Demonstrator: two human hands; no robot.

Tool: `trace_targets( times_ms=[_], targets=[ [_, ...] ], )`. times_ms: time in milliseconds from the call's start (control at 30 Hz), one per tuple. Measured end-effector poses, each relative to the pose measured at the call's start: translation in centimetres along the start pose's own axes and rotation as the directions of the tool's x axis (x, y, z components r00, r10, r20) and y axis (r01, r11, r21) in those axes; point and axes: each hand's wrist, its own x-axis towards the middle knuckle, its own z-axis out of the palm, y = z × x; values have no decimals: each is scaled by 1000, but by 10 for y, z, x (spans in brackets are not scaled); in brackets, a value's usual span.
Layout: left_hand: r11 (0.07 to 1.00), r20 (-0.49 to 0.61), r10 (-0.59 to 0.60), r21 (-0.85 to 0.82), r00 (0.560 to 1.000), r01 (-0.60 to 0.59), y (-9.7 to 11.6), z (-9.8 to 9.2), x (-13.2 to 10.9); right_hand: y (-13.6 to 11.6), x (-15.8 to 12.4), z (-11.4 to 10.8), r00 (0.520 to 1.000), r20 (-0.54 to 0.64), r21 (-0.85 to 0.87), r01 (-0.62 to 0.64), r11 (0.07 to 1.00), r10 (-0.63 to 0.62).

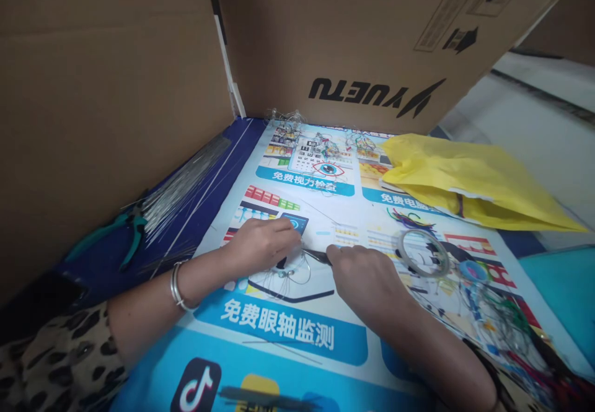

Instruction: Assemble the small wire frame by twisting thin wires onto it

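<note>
My right hand (365, 279) is wrapped round a pair of dark pliers (318, 255), whose tips point left. Just across from those tips, the fingers of my left hand (263, 246) are pinched together on a thin wire piece. Part of that wire piece (308, 269) shows as a loop below the plier tips. Small beads (284, 274) and fine wire ends hang under my left fingers. What exactly lies between the fingertips is hidden. Both hands are just above a printed poster sheet (320, 303).
Cardboard walls (279, 46) stand at the back and left. Teal-handled pliers (132, 229) and a bundle of straight wires (183, 179) lie left. A yellow bag (488, 176), a tape roll (424, 253) and tangled coloured wires (502, 313) are on the right. Wire pieces (288, 124) lie at the back.
</note>
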Motion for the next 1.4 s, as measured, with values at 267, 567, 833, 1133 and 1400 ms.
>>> trace_targets(
  times_ms=[267,567,833,1133,1400],
  targets=[
    [981,120,101,153,988,-119,-8,3,4,4,0,1,1000,-20,13,-16,1000,17],
    [955,201,191,186,961,-229,-3,-14,8,9,3,1,999,-3,-25,-36,999,36],
    [974,230,124,158,965,-163,-6,-18,9,4,4,3,989,-137,18,51,999,-48],
    [994,312,41,84,949,-71,-6,-26,7,-7,17,-6,992,-127,-97,6,995,-19],
    [974,276,160,110,948,-196,-9,-33,11,-10,24,-6,992,-120,-166,22,986,-42]
  ],
)
